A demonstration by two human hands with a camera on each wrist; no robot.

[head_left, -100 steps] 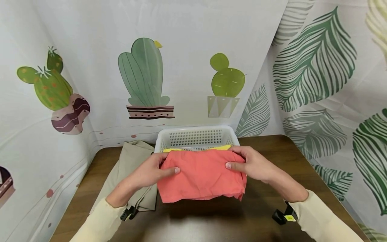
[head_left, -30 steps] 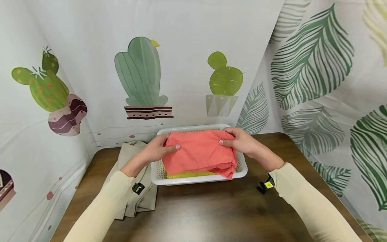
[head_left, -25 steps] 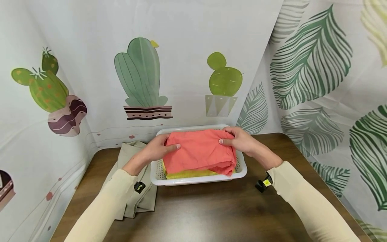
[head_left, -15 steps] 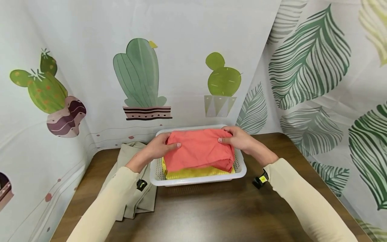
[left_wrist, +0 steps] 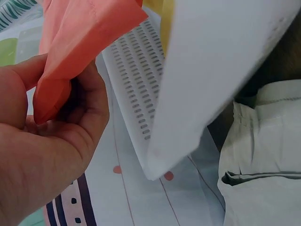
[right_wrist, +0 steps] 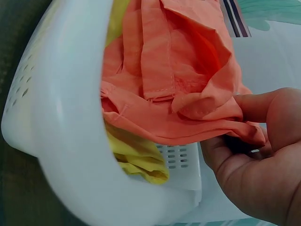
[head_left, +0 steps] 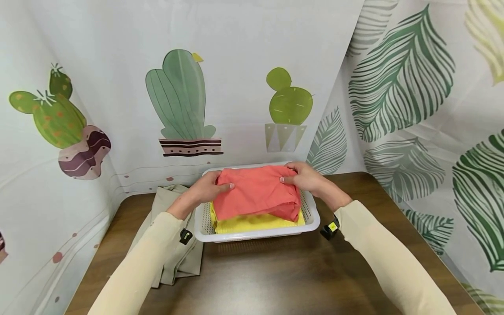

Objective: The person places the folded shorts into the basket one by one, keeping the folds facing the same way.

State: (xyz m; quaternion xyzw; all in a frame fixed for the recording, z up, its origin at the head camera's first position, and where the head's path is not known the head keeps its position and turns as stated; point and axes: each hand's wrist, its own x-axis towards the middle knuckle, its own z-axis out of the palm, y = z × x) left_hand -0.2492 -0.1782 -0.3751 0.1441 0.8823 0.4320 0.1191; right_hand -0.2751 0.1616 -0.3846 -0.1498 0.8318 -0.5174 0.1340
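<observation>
Both hands hold a folded coral garment (head_left: 256,192) by its sides, over a white perforated basket (head_left: 256,236). My left hand (head_left: 206,188) pinches the left end, thumb on top and fingers beneath; the left wrist view shows the coral cloth (left_wrist: 89,37) bent between them. At the far right corner, my right hand (head_left: 309,177) grips the cloth the same way. Folds and a stitched strip show on the coral cloth (right_wrist: 157,52) in the right wrist view. Under it in the basket lies a yellow garment (head_left: 252,224), its front part showing and the rest covered.
Left of the basket, partly under the left sleeve, folded grey-beige trousers (head_left: 187,258) lie on the brown wooden table (head_left: 267,280). A white curtain (head_left: 244,87) printed with cacti and leaves hangs right behind the basket.
The coral garment has gone from in front of the basket to over it, carried by both hands. In the last second it has shifted slightly back, and more yellow cloth shows in front.
</observation>
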